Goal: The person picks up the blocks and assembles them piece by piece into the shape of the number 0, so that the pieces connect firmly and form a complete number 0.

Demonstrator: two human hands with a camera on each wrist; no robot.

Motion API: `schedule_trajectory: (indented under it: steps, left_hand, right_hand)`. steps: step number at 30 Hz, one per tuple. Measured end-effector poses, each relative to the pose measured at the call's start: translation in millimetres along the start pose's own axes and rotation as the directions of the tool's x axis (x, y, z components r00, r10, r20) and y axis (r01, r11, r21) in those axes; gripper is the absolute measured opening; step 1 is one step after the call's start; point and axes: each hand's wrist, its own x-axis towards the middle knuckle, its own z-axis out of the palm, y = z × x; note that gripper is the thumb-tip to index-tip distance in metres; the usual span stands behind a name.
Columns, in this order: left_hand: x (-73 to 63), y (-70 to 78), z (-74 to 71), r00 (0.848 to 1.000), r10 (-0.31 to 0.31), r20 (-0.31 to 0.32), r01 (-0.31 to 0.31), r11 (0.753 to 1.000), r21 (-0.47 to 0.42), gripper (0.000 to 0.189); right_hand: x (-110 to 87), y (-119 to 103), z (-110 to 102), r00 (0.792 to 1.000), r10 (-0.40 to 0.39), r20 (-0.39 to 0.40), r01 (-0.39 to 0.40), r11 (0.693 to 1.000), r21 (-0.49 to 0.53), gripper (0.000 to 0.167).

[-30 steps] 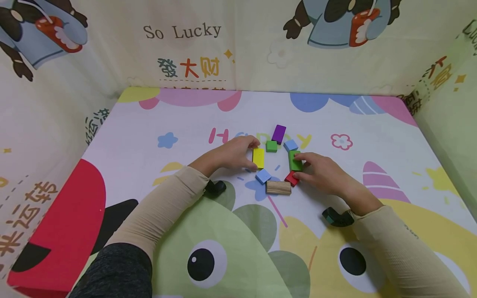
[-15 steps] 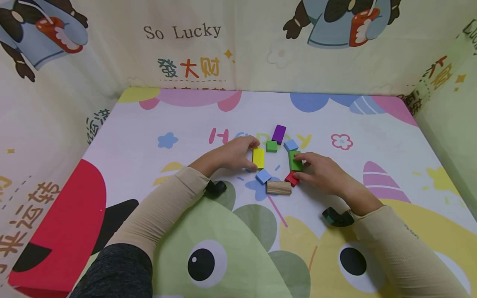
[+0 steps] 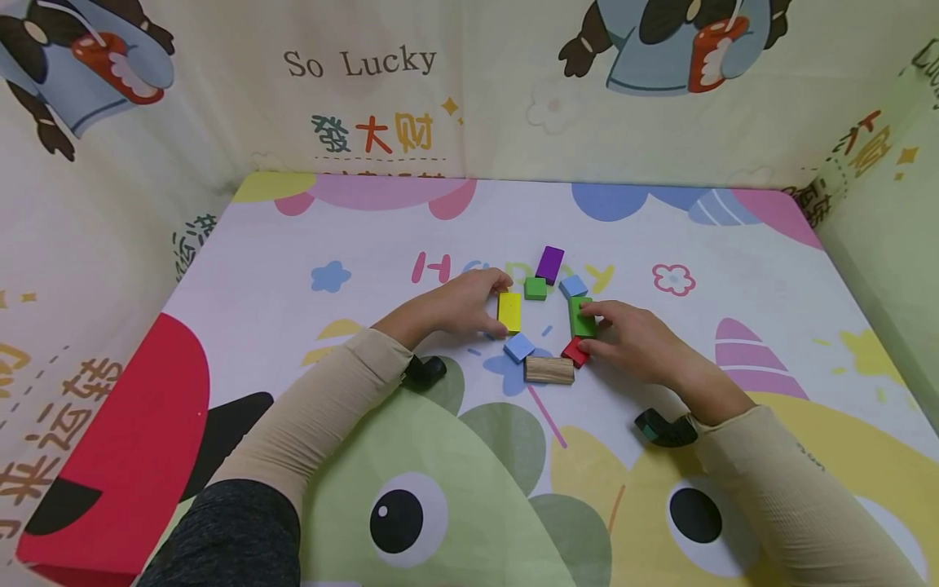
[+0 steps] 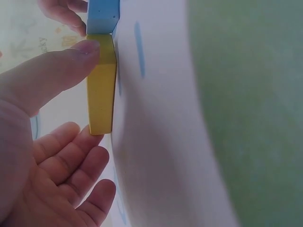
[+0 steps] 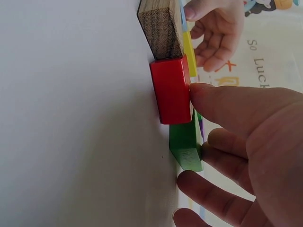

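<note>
watching remotely, I reckon I'm at the lining-up step, left hand (image 3: 469, 302) pinching the yellow block (image 3: 509, 312) right beside a light-blue block (image 3: 518, 348), right hand (image 3: 641, 338) loosely spread, thumb on the red block (image 5: 170, 92), finger on the long green block (image 3: 579, 320), so next probably calls for gentle nudges

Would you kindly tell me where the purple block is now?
In the head view, the purple block lies right of centre, just beyond and slightly right of the small green block.
</note>
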Motion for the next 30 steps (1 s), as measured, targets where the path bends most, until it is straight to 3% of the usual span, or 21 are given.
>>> schedule_trajectory:
  steps: [19,25,30]
  left_hand:
    - [-1.7,0.7,-1.7,1.0,0.019,0.0,-0.019,1.0,0.005,0.08]
    - [-0.6,1.2,-5.7,0.999,0.051,-0.012,-0.051,0.999,-0.002,0.076]
    - [0.5,5.0,-10.2,0.999,0.042,-0.026,-0.043,0.999,-0.019,0.073]
  right_hand:
    - [-0.7,0,0,1.0,-0.008,-0.004,0.008,1.0,-0.001,0.057]
    - [-0.7,-1,0,1.0,-0.006,-0.003,0.006,1.0,-0.005,0.058]
    - [-0.5,-1,0,1.0,-0.003,-0.001,0.003,1.0,-0.002,0.058]
